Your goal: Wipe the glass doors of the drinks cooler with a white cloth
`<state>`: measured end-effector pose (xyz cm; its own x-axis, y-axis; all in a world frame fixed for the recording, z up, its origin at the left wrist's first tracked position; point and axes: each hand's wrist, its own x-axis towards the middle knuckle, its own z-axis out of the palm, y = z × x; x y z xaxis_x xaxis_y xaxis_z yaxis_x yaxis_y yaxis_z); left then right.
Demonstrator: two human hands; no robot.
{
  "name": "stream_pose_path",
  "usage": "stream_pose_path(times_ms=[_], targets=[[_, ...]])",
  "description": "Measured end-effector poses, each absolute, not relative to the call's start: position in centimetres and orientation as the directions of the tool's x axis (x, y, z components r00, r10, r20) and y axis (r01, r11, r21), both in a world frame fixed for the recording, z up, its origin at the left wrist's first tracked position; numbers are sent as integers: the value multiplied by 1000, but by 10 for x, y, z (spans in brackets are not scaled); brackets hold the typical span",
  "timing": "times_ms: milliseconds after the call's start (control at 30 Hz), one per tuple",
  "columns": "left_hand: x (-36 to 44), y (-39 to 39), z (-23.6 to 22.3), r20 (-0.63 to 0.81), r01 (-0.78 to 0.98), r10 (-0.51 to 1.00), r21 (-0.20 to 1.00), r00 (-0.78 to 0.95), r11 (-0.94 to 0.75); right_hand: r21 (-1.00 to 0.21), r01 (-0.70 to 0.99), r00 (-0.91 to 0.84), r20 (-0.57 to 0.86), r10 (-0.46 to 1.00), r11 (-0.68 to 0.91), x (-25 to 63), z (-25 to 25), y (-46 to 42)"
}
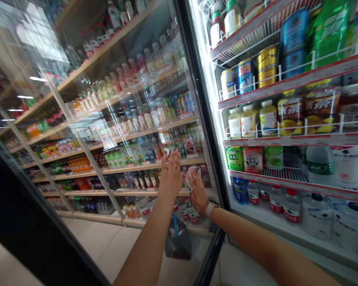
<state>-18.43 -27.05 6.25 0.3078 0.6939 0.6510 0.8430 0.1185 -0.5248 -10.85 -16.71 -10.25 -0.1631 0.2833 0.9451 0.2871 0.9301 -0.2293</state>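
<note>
An open glass cooler door [137, 159] with a dark frame fills the middle of the head view. Flat against or very near its glass is my left hand [170, 172], fingers stretched upward, with nothing in it. To its right, my right hand [197, 194] presses a crumpled white cloth [193, 178] to the pane; whether it is cloth or paper I cannot tell for certain. A watch with a pale strap [211, 206] circles my right wrist. The fingers of my right hand lie over the cloth and partly cover it.
On the right stands the lit cooler with red-edged wire shelves [286, 140] of bottles, cans and jugs. Wooden shelves [107, 171] of drinks show through the glass. A dark bucket or bag [178, 242] sits on the tiled floor behind the door.
</note>
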Motion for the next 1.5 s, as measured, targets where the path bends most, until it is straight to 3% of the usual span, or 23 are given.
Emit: stream_pose_path(times_ms=[133, 433, 533, 700, 833, 967, 1167, 1267, 1367, 1500], targets=[[-184, -270, 62, 638, 840, 710, -529, 299, 122, -194, 286, -199, 946, 256, 939, -103, -101, -159], [-180, -272, 65, 636, 842, 715, -524, 289, 125, -149, 326, -79, 980, 184, 933, -101, 27, -125], [-180, -272, 64, 637, 840, 713, -527, 292, 127, -175, 310, -55, 978, 201, 934, -103, 11, -129], [-182, -272, 64, 639, 837, 706, -534, 305, 122, -219, 306, -104, 960, 261, 926, -103, -76, -146], [-183, -271, 63, 640, 836, 707, -534, 301, 127, -184, 320, -175, 953, 249, 929, -99, -123, -153], [-183, -270, 63, 642, 828, 700, -546, 313, 131, -178, 313, -173, 955, 240, 933, -96, -107, -145], [-182, -271, 63, 647, 830, 698, -541, 307, 136, -196, 307, -103, 966, 238, 931, -91, -10, -114], [-181, -271, 64, 642, 826, 702, -547, 308, 138, -186, 325, -74, 972, 221, 927, -89, 16, -106], [-180, -271, 63, 647, 823, 697, -549, 309, 145, -206, 316, -18, 975, 223, 926, -91, 7, -106], [-181, -272, 63, 651, 830, 690, -542, 315, 132, -251, 294, 1, 965, 262, 922, -95, -48, -114]])
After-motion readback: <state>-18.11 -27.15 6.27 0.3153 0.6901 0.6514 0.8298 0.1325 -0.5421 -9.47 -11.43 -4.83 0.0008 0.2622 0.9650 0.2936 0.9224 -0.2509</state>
